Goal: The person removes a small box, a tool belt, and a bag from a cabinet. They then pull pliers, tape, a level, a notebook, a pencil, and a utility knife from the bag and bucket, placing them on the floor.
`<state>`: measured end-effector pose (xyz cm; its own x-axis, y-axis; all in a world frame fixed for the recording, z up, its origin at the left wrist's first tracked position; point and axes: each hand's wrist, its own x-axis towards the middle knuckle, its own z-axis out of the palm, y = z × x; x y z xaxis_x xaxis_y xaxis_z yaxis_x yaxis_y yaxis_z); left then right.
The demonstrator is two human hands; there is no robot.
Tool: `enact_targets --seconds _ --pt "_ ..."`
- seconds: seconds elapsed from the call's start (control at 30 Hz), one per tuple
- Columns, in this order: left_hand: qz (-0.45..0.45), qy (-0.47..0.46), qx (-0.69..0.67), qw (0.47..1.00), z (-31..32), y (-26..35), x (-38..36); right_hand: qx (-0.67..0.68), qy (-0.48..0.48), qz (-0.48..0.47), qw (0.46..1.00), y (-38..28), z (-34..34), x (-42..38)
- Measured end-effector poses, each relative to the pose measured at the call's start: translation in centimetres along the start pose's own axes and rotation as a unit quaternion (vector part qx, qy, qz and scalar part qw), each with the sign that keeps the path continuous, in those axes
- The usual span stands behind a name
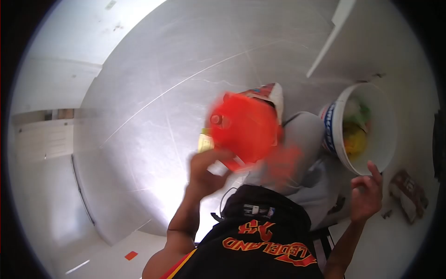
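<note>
Plainly, the red object [248, 128] (rather blurred) extends forward from the left hand [206, 176].

Observed at centre: item [251, 130], in left hand [206, 174], before a partly hidden bag [277, 97]. Recorded right of item, past the knee [304, 125]: bucket [330, 128], with contents [355, 139] inside. Noted at bucket's near rim, contact undeterminable: right hand [365, 193]. Logged farther right: packet [409, 195].
</note>
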<state>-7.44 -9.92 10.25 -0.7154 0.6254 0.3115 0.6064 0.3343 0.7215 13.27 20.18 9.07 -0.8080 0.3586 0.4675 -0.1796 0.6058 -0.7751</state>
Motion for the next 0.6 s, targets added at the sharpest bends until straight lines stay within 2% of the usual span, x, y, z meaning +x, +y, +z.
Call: enact_targets --seconds 0.03,0.07,0.1,0.17,0.2,0.23,0.27,0.3,0.33,0.4,0.5,0.6 --pt "-0.039 0.084 0.104 0.99 -1.8 -1.7 -0.1 -0.019 0.019 0.039 0.999 0.8 0.2 -0.3" --pt "-0.117 0.117 0.102 0.981 -3.0 -4.2 0.1 -0.041 0.035 0.078 0.995 1.4 0.4 -0.6" --pt "-0.193 0.149 0.097 0.965 -3.8 -7.2 0.3 -0.038 0.032 0.074 0.996 1.9 0.5 -1.1" --pt "-0.212 0.166 0.134 0.954 -3.4 -14.5 0.1 -0.032 0.031 0.155 0.987 3.0 0.7 -2.3" --pt "-0.206 0.147 0.159 0.954 -2.9 -18.5 -0.5 -0.039 0.035 0.159 0.986 2.8 1.2 -2.3" --pt "-0.194 0.122 0.177 0.957 -2.0 -22.2 -1.1 -0.109 0.005 0.148 0.983 2.6 1.7 -2.0" --pt "-0.223 0.119 0.156 0.955 -1.1 -25.4 -1.8 -0.187 -0.02 0.145 0.971 2.2 1.4 -2.5" --pt "-0.252 0.111 0.13 0.953 1.1 -28.1 -1.9 -0.215 -0.003 0.164 0.963 1.9 0.8 -4.0" --pt "-0.241 0.099 0.112 0.959 4.2 -30.3 -1.9 -0.218 -0.022 0.191 0.957 2.0 0.5 -5.0" --pt "-0.275 0.05 0.19 0.941 5.7 -34.8 -3.1 -0.235 -0.043 0.212 0.948 2.3 1.1 -5.9" --pt "-0.306 0.071 0.202 0.928 8.8 -37.0 -3.5 -0.242 -0.01 0.24 0.94 2.6 0.9 -9.3" --pt "-0.336 0.062 0.199 0.918 9.7 -37.3 -2.8 -0.267 -0.029 0.269 0.925 2.2 0.7 -11.4"
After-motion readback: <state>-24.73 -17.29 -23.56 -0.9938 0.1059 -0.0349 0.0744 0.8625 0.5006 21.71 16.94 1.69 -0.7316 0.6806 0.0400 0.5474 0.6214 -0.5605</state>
